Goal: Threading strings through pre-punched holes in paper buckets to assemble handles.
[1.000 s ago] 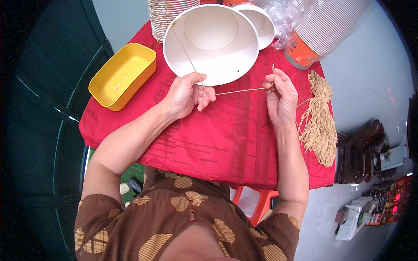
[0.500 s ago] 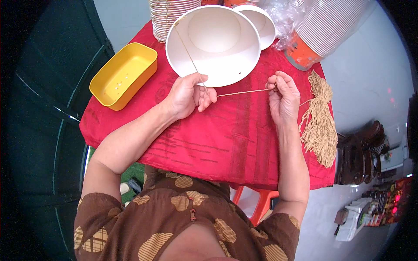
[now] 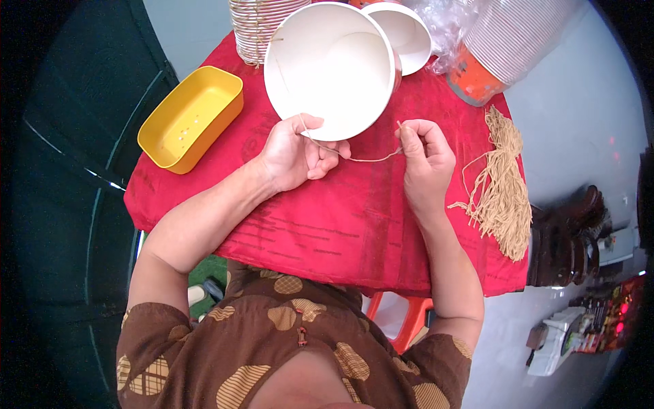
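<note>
My left hand (image 3: 294, 154) and my right hand (image 3: 425, 162) each pinch one end of a thin tan string (image 3: 368, 159) that hangs slack between them above the red cloth (image 3: 340, 218). The string runs on from my left hand up over a large white bowl (image 3: 330, 65) that stands just beyond both hands. A bundle of the same tan strings (image 3: 503, 187) lies on the cloth to the right of my right hand.
A yellow rectangular tray (image 3: 192, 116) sits at the cloth's left corner. A smaller white bowl (image 3: 407, 34), a stack of ribbed cups (image 3: 259, 24), clear plastic wrap (image 3: 453, 20) and an orange-based stack of cups (image 3: 497, 48) stand at the back. Dark shoes (image 3: 569, 235) are on the floor at right.
My hands have come closer together, so the string that was taut between them now sags. The view has shifted slightly.
</note>
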{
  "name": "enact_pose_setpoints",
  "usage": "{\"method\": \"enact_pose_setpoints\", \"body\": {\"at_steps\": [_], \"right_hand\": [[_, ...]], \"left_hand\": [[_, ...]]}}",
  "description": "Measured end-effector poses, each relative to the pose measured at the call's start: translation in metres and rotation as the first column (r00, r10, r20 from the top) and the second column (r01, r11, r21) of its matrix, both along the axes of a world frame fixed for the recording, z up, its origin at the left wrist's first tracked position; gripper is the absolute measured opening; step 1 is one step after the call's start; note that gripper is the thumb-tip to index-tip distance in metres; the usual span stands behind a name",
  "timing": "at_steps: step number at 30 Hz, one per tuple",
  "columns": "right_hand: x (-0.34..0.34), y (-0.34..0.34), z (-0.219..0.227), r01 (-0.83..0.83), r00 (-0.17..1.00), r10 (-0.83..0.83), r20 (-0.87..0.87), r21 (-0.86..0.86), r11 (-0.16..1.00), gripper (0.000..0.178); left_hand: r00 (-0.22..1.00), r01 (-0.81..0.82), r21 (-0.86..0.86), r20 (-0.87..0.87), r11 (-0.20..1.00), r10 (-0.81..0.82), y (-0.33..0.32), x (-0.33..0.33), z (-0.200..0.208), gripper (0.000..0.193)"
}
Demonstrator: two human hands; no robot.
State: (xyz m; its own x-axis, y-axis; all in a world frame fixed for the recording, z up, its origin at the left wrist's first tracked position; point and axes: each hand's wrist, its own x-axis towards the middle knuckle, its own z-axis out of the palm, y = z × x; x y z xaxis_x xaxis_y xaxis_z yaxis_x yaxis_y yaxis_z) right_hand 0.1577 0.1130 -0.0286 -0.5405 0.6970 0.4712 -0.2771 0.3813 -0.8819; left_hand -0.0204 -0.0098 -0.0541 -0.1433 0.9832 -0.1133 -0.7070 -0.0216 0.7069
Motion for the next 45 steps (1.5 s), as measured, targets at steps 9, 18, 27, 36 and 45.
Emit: {"method": "enact_pose_setpoints", "body": {"at_steps": [9,18,27,36,45], "right_hand": [[-0.001,-0.011,0.0,0.044,0.998,-0.036,-0.042,0.213,0.976,0.007],[0.002,-0.012,0.0,-0.028,0.999,0.038,-0.03,0.296,0.955,0.005],[-0.001,-0.011,0.0,0.013,0.999,0.004,-0.052,0.319,0.948,0.009],[-0.002,-0.009,-0.001,0.003,0.999,0.012,-0.042,0.323,0.946,0.008],[-0.001,-0.01,0.0,0.002,0.999,0.009,-0.033,0.325,0.946,0.009]], "left_hand": [[0.995,0.091,0.035,0.028,0.995,-0.092,0.0,0.003,0.0,0.04],[0.996,0.086,-0.002,-0.008,0.996,-0.086,0.0,0.005,0.001,0.043],[0.995,0.095,-0.01,-0.012,0.995,-0.095,-0.001,0.006,0.003,0.043],[0.995,0.099,-0.002,-0.015,0.995,-0.099,-0.001,0.006,0.002,0.044],[0.996,0.086,-0.013,-0.013,0.996,-0.086,-0.001,0.007,0.003,0.043]]}}
